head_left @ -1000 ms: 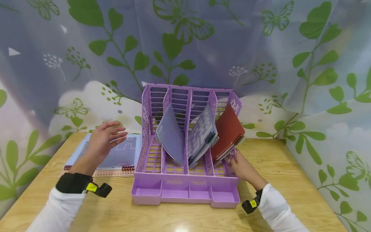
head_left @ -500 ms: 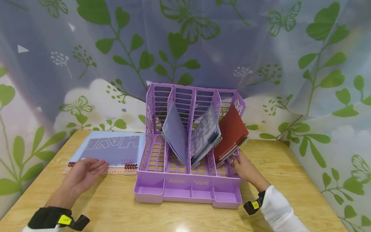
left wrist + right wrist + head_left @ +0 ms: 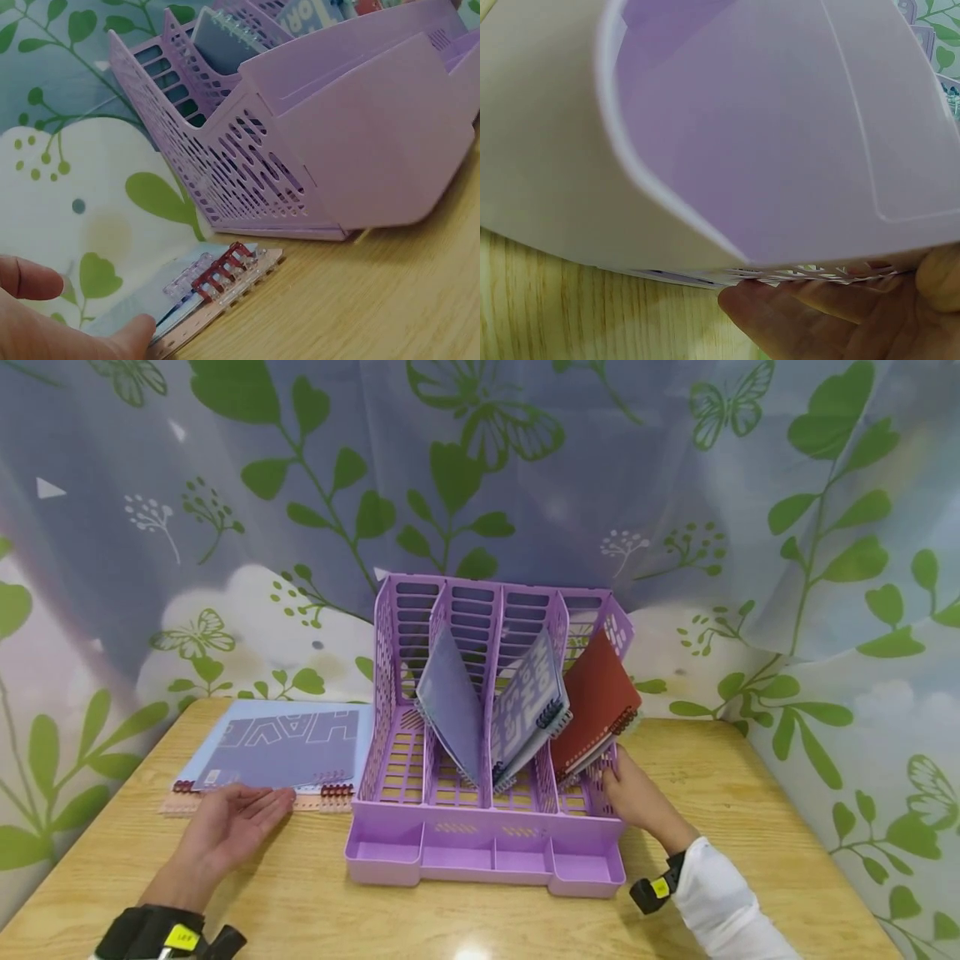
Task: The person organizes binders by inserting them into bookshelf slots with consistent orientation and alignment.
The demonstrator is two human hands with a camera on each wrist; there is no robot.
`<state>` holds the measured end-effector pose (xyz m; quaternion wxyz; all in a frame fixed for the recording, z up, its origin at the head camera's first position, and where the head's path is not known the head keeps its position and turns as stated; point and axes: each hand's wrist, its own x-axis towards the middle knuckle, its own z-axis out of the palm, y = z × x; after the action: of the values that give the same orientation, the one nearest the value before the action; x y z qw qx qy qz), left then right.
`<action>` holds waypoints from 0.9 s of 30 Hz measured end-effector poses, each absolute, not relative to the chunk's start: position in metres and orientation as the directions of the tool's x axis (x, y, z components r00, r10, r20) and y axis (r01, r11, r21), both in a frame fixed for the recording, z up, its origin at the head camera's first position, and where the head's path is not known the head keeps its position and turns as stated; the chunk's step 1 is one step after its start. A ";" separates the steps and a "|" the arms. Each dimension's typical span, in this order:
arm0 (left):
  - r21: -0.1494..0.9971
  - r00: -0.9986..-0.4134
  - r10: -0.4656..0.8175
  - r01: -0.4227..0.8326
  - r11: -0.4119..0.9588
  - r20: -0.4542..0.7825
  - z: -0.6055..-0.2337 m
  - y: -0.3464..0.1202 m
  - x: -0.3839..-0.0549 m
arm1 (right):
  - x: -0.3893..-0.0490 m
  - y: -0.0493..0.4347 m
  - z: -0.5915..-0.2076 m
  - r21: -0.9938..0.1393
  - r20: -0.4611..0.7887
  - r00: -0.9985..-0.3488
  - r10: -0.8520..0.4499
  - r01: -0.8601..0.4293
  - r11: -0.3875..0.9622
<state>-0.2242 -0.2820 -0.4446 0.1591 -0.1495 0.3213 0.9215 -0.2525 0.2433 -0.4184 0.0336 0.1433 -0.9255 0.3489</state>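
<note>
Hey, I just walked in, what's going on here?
A person is working at a purple organizer and a flat stack of notebooks on a wooden table. The open left hand is at the stack's near edge; the right hand touches the organizer's right side. A blue notebook, a lettered notebook and a red notebook lean in three of the organizer's slots.

Notebooks (image 3: 528, 706) in rack (image 3: 480, 832), stack (image 3: 288, 747) at left

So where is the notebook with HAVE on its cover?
In the head view, the HAVE notebook lies flat on the left of the wooden table, atop a light blue notebook, left of the purple organizer, just beyond the left hand.
</note>
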 end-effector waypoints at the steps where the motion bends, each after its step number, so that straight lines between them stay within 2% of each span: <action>1: 0.545 -0.905 0.194 -0.388 -0.743 -0.380 -0.445 -0.281 -0.225 | -0.253 0.243 -0.418 -0.636 0.159 -0.958 -0.240 -0.286 0.717; 10: 0.479 -0.898 0.180 -0.373 -0.795 -0.400 -0.438 -0.278 -0.229 | -0.253 0.242 -0.421 -0.655 0.142 -0.963 -0.228 -0.265 0.708; 17: 0.272 -0.864 0.187 -0.342 -0.899 -0.467 -0.428 -0.274 -0.232 | -0.251 0.242 -0.418 -0.663 0.146 -0.964 -0.223 -0.262 0.702; 23: 0.303 -0.856 0.115 -0.300 -0.905 -0.504 -0.425 -0.278 -0.240 | -0.252 0.240 -0.422 -0.660 0.136 -0.966 -0.221 -0.255 0.706; 27: 0.269 -0.848 0.137 -0.309 -0.912 -0.512 -0.424 -0.281 -0.249 | -0.252 0.240 -0.421 -0.662 0.145 -0.965 -0.217 -0.258 0.704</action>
<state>-0.2490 -0.2814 -0.4242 0.1179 -0.2491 0.1732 0.9455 -0.2516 0.2395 -0.4208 0.0278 0.1288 -0.9225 0.3629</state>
